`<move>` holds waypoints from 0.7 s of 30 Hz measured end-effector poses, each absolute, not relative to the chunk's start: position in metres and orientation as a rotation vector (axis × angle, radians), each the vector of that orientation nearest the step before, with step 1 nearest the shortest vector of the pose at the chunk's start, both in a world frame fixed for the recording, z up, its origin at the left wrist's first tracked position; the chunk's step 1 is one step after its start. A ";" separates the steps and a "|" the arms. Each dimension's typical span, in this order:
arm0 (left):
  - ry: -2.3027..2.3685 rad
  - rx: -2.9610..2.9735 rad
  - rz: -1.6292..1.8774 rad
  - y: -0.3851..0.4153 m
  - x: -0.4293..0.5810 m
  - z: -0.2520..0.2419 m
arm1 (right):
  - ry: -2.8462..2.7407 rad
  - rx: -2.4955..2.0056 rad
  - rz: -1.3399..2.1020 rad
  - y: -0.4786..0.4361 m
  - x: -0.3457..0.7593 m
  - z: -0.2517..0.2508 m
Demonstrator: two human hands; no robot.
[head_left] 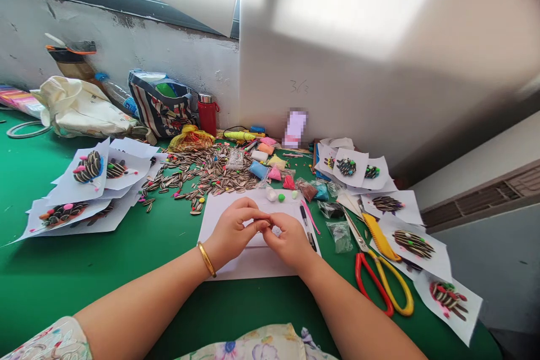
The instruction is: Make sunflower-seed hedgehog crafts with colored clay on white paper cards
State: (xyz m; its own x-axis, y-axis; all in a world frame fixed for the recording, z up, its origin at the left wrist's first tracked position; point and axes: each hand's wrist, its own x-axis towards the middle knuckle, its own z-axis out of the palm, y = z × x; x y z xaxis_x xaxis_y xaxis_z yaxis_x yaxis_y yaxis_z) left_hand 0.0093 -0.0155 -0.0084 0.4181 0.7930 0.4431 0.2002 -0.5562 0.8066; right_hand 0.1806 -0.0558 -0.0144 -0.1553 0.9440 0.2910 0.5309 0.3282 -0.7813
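My left hand (233,232) and my right hand (289,242) meet above a white paper sheet (253,261), fingertips pinched together around a small piece that they mostly hide. Just beyond them lie a small white ball of modelling clay (271,195) and a green one (281,197). A loose spread of striped sunflower seeds (215,176) lies past the sheet's far left corner. Black pens (306,224) lie by my right hand, just off the sheet's right edge.
Paper sheets with seed-and-clay pictures (88,171) are stacked left, with more (400,230) at right. Red-and-yellow scissors (377,284) and a yellow utility knife (379,237) lie right. Clay packets (258,169) stand beyond. Bags and a red flask (207,115) line the wall.
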 end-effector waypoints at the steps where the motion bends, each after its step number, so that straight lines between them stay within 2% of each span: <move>1: 0.853 1.979 1.137 -0.015 0.009 -0.008 | -1.791 -1.285 0.694 -0.056 0.180 -0.014; 7: 0.807 1.868 1.162 -0.014 0.009 -0.004 | -1.699 -1.140 0.875 -0.054 0.182 -0.012; 15: 0.837 2.064 1.104 -0.016 0.010 -0.007 | -1.798 -1.310 0.651 -0.055 0.181 -0.013; 21: 0.856 1.945 1.170 -0.014 0.009 -0.003 | -1.708 -1.213 0.778 -0.054 0.181 -0.012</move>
State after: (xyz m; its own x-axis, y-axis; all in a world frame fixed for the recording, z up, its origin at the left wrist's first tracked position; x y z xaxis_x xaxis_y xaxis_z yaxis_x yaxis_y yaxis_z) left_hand 0.0090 -0.0138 -0.0034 0.3732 0.8131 0.4468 0.1798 -0.5359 0.8249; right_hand 0.1809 -0.0541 -0.0125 -0.1403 0.9447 0.2965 0.3965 0.3280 -0.8575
